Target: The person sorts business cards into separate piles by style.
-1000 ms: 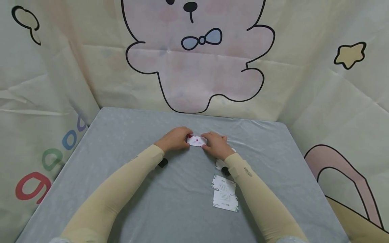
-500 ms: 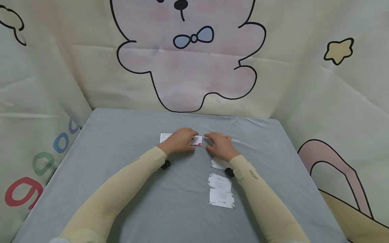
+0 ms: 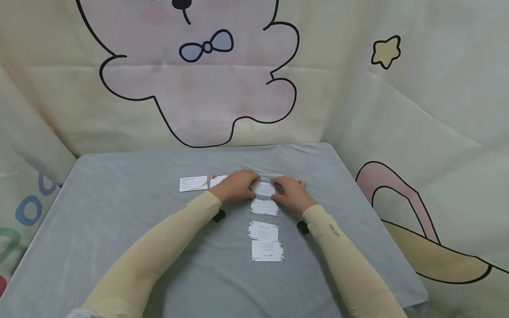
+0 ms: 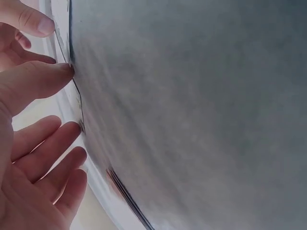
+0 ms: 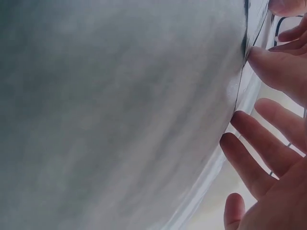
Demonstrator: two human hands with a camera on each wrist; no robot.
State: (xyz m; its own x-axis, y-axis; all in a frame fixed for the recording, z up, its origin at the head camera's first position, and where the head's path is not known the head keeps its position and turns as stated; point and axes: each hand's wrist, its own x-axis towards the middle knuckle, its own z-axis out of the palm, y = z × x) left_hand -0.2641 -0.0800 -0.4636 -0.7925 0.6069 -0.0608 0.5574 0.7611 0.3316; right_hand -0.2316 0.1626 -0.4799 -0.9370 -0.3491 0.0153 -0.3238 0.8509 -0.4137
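Over the middle of the grey table (image 3: 119, 221), both hands hold one small white card (image 3: 263, 188) between them. My left hand (image 3: 251, 186) pinches its left end and my right hand (image 3: 277, 188) pinches its right end. The left wrist view has a thumb (image 4: 36, 81) and forefinger at the thin card edge (image 4: 61, 43), other fingers straight. In the right wrist view a thumb (image 5: 273, 67) touches the card edge (image 5: 247, 47). A red-flowered card (image 3: 218, 179) lies partly hidden behind my left hand.
A white card with a green stripe (image 3: 193, 183) lies left of the flowered one. Three leaf-cornered white cards (image 3: 264, 207) (image 3: 263, 231) (image 3: 267, 251) lie in a column toward me. Cartoon-printed cloth walls stand on three sides; the table's right edge (image 3: 381, 229) is close.
The red-flowered card now lies on the table at the left, beside the green-striped card. Both hands now hold a plain white card. The head view has swung right.
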